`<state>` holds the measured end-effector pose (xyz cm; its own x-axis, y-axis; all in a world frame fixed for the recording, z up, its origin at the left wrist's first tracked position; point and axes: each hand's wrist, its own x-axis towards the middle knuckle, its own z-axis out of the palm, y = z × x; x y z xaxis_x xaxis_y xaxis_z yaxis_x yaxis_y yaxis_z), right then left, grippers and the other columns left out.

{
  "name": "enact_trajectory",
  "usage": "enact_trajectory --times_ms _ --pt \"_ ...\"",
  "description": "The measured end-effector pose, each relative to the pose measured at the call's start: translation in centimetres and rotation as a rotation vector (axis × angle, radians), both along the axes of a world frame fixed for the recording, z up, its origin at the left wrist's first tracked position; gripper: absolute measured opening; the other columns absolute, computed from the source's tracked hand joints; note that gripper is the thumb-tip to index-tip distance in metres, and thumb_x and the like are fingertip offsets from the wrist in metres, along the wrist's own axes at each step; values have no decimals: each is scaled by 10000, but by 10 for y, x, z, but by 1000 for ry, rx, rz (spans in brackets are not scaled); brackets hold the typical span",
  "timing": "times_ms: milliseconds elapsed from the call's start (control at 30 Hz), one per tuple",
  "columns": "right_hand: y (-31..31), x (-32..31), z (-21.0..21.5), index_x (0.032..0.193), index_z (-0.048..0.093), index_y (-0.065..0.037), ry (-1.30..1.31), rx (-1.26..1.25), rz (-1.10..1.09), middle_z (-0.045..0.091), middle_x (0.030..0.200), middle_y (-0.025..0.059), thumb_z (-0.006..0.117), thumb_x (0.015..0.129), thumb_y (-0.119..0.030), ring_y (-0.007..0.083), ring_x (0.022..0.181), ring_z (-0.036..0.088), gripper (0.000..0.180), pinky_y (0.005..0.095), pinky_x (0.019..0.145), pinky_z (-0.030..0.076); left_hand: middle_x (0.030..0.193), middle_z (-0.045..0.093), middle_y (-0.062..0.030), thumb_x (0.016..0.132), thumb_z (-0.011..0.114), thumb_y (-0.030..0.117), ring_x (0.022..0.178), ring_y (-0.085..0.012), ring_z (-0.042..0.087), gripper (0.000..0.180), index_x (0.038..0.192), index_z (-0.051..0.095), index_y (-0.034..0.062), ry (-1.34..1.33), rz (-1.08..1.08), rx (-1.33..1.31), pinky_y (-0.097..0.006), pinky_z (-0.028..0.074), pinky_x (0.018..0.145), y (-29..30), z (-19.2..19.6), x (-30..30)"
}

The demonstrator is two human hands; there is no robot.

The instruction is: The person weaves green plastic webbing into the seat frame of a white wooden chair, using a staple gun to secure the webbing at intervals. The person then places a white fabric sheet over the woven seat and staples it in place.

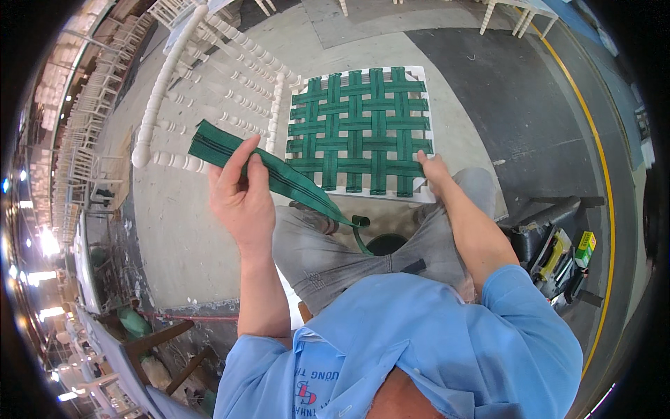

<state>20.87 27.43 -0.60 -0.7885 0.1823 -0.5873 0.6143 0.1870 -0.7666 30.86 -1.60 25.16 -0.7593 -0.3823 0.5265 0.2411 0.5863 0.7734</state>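
Note:
A white chair (278, 105) with turned spindles lies tipped in front of me, its backrest toward the left. Green webbing straps (354, 143) are woven over and under across its square seat frame. My left hand (241, 192) pinches a loose green webbing strap (293, 183) with dark stripes, left of the seat. From that hand the strap's short end sticks out to the upper left, while its length runs down between my knees toward a dark round thing. My right hand (435, 171) grips the near right corner of the chair's seat, thumb side on the webbing; some fingertips are hidden.
On the right, a dark stool-like holder (558, 241) carries tools and a yellow-green box (585, 248). Rows of white chairs (77, 140) line the left side. A wooden frame (160, 339) stands at lower left. A yellow line (593, 133) crosses the floor at right.

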Motion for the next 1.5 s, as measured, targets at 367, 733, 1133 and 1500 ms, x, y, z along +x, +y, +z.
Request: enact_trajectory --times_ms 367,733,1133,1500 --pt "12 0 80 1460 401 11 747 115 277 417 1507 237 772 840 -325 335 1425 359 797 413 1155 314 1051 605 -190 819 525 -40 868 -355 635 459 1270 590 11 -131 -250 -617 -419 517 739 66 88 -13" --pt "-70 101 172 1410 436 19 501 -483 664 708 1059 140 564 993 -103 165 854 694 453 298 784 542 1158 561 -151 852 630 25 965 -369 636 224 1069 683 42 -540 -172 -935 -451 518 810 31 91 -19" --pt "67 72 98 1052 600 36 230 -514 406 676 849 52 632 952 -47 107 708 619 134 272 625 515 908 681 -35 903 705 123 804 -123 658 185 1025 679 -14 -953 -687 367 -284 523 702 14 -78 -152" --pt "62 -27 36 1154 641 -56 416 432 437 667 829 83 738 860 -150 227 807 652 324 366 733 512 851 698 -150 788 772 268 773 -293 687 290 909 706 13 -859 -263 -366 -404 539 695 52 -236 -227"
